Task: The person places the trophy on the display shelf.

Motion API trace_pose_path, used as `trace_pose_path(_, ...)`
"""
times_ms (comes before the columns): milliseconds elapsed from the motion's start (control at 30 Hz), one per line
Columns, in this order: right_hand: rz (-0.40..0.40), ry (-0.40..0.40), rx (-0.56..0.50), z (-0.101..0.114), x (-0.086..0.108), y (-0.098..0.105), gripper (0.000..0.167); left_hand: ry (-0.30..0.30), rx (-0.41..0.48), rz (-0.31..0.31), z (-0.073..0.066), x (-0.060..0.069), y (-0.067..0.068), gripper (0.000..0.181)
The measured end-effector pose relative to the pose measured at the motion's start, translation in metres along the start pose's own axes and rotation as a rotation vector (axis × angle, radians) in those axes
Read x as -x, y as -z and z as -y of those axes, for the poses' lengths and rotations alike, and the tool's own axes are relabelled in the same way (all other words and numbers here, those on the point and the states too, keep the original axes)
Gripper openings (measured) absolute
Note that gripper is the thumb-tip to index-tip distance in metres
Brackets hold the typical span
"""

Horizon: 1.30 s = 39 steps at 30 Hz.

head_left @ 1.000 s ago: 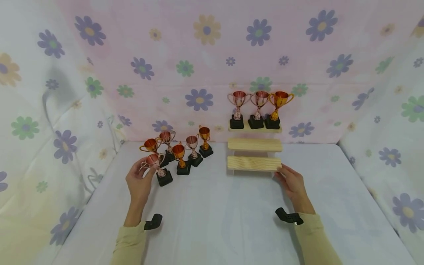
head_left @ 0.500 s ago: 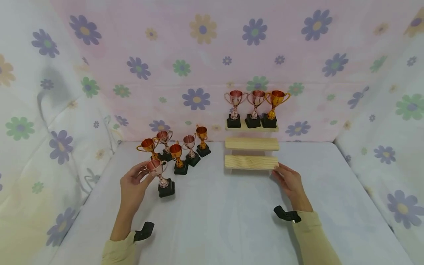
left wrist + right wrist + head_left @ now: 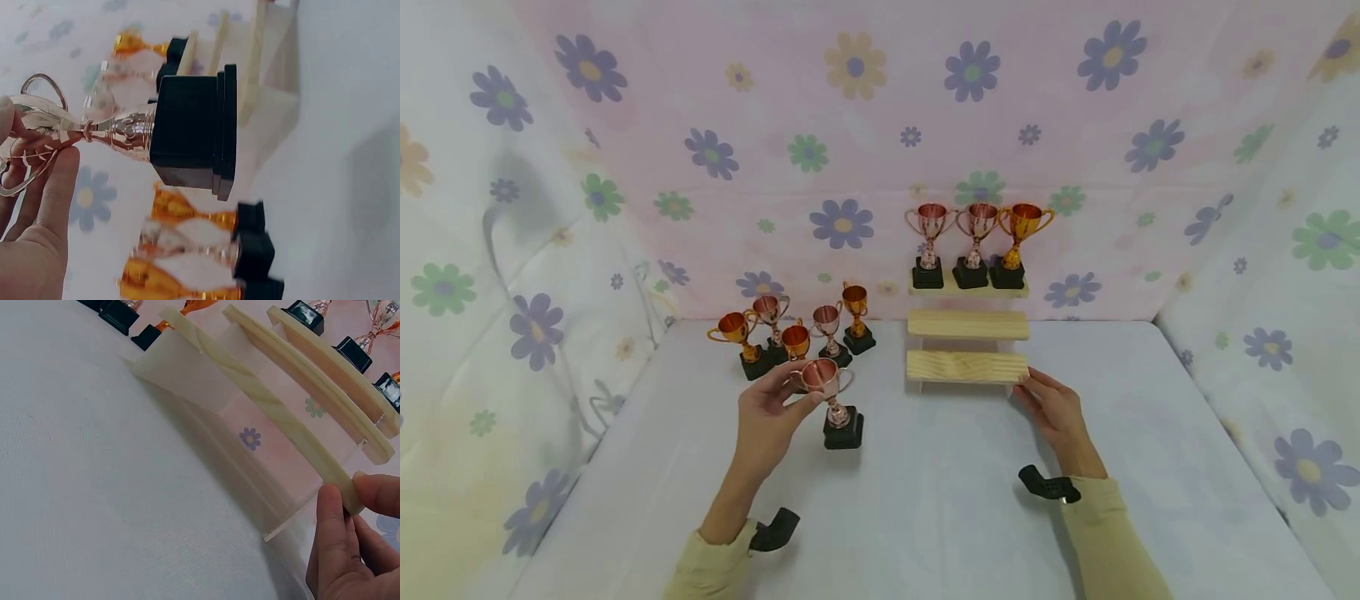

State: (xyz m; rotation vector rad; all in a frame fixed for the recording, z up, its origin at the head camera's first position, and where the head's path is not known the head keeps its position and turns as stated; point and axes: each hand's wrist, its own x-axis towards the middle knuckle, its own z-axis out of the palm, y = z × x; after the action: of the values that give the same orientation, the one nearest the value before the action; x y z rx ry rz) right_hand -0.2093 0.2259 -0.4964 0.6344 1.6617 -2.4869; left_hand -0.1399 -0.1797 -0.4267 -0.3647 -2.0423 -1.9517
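My left hand (image 3: 769, 421) holds a rose-gold trophy cup (image 3: 838, 414) by its bowl and handle, lifted above the table with its black base downward. In the left wrist view the trophy's black base (image 3: 194, 131) shows large, and thumb and fingers pinch the bowl. My right hand (image 3: 1055, 412) grips the right end of the lowest step of a three-tier wooden stand (image 3: 967, 367). The right wrist view shows thumb and fingers pinching that step's end (image 3: 337, 487). On the top tier stand two rose-gold trophies (image 3: 931, 242) and a gold trophy (image 3: 1018, 242).
Several gold and rose-gold trophies stand left of the stand, among them a gold trophy (image 3: 856, 317) and a rose-gold trophy (image 3: 769, 317); one gold trophy is partly hidden behind my left hand. A flowered cloth (image 3: 730, 225) rises behind the white table (image 3: 917, 500).
My left hand has picked the rose-gold trophy up from the left group, drawn it forward, then carried it right. The right hand keeps its grip on the stand.
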Motion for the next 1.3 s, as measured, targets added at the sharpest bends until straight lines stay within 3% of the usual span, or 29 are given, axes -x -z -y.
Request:
trace_pose_path(133,0.009,0.003,-0.008,0.001,-0.001,0.0,0.058,-0.044,0.031,0.056,-0.002,-0.008,-0.022,0.041)
trace_pose_path(367,0.012,0.006,-0.033,0.0,0.002,0.0,0.059,-0.125,0.033,0.064,-0.006,-0.028,-0.054,0.043)
trace_pose_path(633,0.011,0.026,-0.051,-0.001,0.001,-0.002,0.061,-0.21,0.063,0.114,-0.009,-0.066,-0.104,0.041)
trace_pose_path(867,0.01,0.033,-0.032,-0.002,0.001,-0.001,0.058,-0.225,0.106,0.114,-0.005,-0.1,-0.145,0.04)
trace_pose_path(1067,0.012,0.03,-0.034,-0.003,-0.001,0.001,0.059,-0.242,0.115,0.119,0.002,-0.118,-0.166,0.04)
trace_pose_path(1300,-0.001,0.038,-0.031,-0.003,-0.001,0.001,0.057,-0.238,0.106,0.124,0.011,-0.134,-0.18,0.041)
